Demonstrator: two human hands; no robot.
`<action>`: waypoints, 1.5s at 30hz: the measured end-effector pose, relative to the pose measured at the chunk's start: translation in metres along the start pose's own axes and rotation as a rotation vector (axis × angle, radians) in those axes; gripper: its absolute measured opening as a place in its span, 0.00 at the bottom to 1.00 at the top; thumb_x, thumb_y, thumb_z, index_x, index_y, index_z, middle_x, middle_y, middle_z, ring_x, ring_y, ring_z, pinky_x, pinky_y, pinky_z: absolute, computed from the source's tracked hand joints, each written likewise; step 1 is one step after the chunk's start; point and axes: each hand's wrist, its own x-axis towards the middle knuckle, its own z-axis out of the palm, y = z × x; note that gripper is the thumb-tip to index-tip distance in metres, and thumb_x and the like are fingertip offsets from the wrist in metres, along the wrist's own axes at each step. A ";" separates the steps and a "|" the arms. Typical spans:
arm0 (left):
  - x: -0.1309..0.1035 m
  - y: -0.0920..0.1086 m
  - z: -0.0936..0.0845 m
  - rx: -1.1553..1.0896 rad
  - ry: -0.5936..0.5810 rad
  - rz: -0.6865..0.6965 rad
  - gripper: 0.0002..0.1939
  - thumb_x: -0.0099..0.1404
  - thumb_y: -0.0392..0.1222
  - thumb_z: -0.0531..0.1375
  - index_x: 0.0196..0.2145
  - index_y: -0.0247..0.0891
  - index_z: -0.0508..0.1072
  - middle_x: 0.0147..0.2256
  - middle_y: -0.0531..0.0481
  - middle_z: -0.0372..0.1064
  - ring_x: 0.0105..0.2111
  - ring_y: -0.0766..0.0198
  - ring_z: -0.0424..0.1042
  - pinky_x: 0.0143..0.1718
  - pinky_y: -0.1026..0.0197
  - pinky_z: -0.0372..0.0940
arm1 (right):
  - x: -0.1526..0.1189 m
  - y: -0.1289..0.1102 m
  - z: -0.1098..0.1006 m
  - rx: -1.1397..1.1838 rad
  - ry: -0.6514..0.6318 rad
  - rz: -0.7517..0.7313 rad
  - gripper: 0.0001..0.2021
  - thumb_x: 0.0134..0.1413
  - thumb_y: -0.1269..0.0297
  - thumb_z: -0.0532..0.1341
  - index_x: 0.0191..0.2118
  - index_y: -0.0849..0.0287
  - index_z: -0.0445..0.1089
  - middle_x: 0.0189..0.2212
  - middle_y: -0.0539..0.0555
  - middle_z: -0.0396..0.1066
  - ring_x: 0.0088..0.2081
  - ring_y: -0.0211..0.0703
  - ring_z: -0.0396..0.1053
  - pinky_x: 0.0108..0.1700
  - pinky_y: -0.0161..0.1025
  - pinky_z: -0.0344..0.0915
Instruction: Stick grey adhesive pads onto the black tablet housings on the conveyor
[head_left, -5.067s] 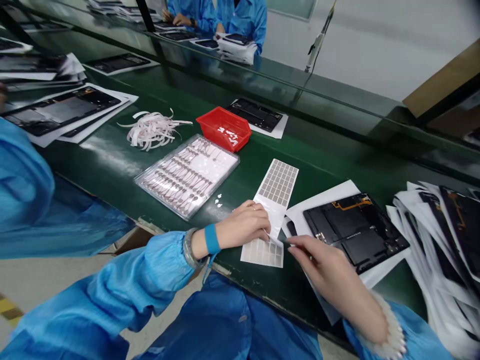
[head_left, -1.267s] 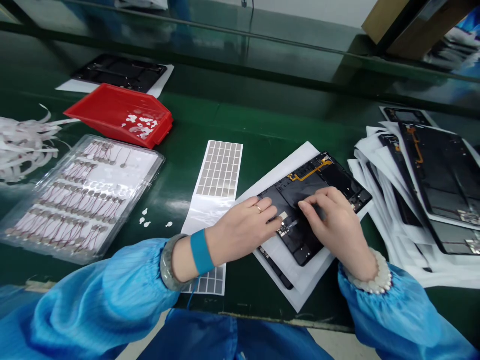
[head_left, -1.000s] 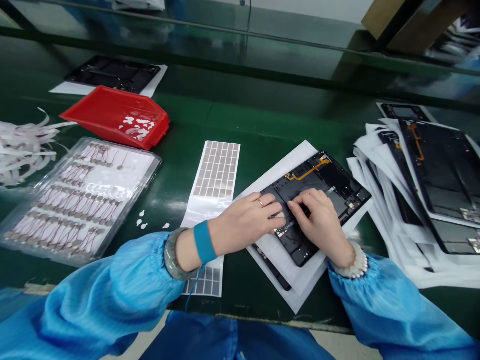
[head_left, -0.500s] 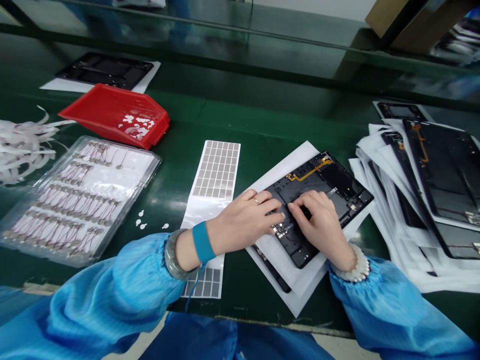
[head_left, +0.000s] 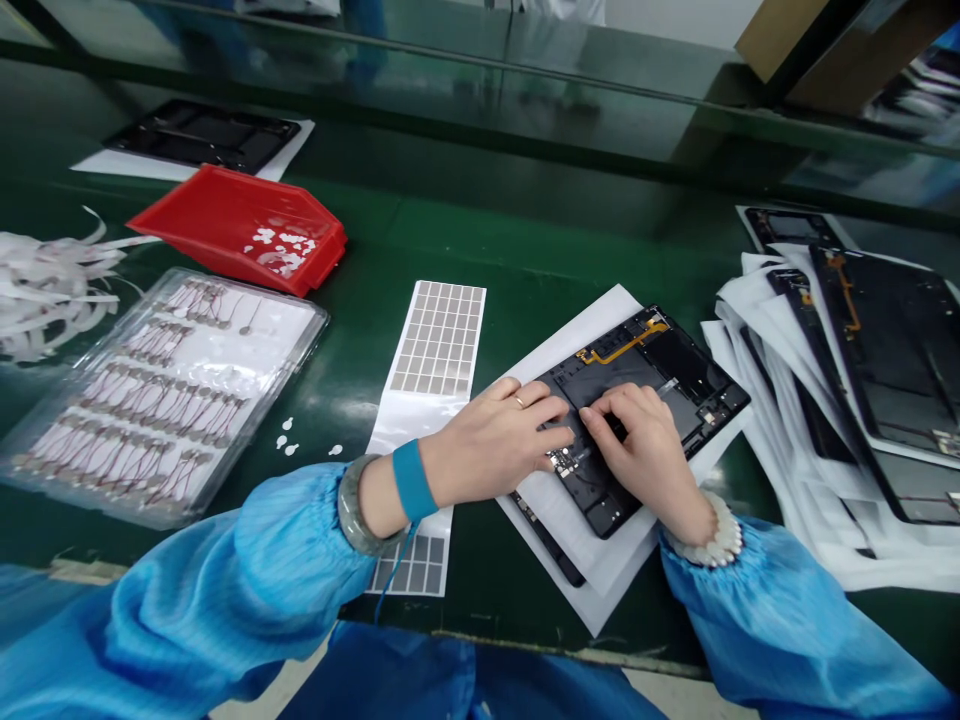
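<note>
A black tablet housing [head_left: 637, 400], its inside facing up, lies at a slant on white sheets. An orange flex cable [head_left: 626, 343] runs near its top edge, and a small circuit board [head_left: 562, 460] shows at its left side. Over that left side, my left hand [head_left: 510, 440] has its fingers bent, with thumb and forefinger close together beside the board. My right hand [head_left: 637, 435] rests on the middle of the housing, thumb and forefinger pinched together. Whatever either hand's fingertips hold is hidden or too small to name.
Left of my arms are a sticker sheet [head_left: 439, 340], a clear tray [head_left: 300, 345] of small wired discs, a red bin [head_left: 225, 215] and white strips [head_left: 45, 290]. Loose white pieces [head_left: 291, 449] lie between. Stacked housings [head_left: 892, 350] with white sheets stand at right; another housing [head_left: 202, 135] lies far left.
The whole view has shifted slightly. Both hands keep nearly the same place and pose on the tablet housing.
</note>
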 end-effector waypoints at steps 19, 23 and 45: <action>0.004 -0.003 0.002 -0.072 -0.027 0.000 0.08 0.65 0.44 0.59 0.41 0.40 0.68 0.45 0.50 0.66 0.48 0.54 0.60 0.43 0.55 0.51 | 0.000 -0.001 -0.001 0.015 0.004 0.008 0.11 0.61 0.58 0.54 0.29 0.56 0.64 0.31 0.52 0.68 0.35 0.45 0.61 0.37 0.42 0.54; 0.006 -0.005 0.001 -0.110 -0.051 0.007 0.09 0.62 0.45 0.62 0.39 0.40 0.69 0.43 0.50 0.67 0.47 0.55 0.61 0.43 0.55 0.50 | 0.000 -0.001 0.000 0.016 0.012 0.003 0.12 0.60 0.58 0.54 0.28 0.56 0.64 0.30 0.52 0.67 0.35 0.45 0.60 0.37 0.41 0.53; 0.002 -0.009 -0.004 -0.127 -0.094 0.008 0.17 0.61 0.49 0.63 0.44 0.40 0.68 0.45 0.50 0.67 0.47 0.57 0.63 0.44 0.57 0.53 | -0.001 -0.001 0.000 0.038 0.015 0.010 0.12 0.60 0.57 0.54 0.28 0.56 0.65 0.30 0.51 0.67 0.35 0.45 0.61 0.38 0.41 0.53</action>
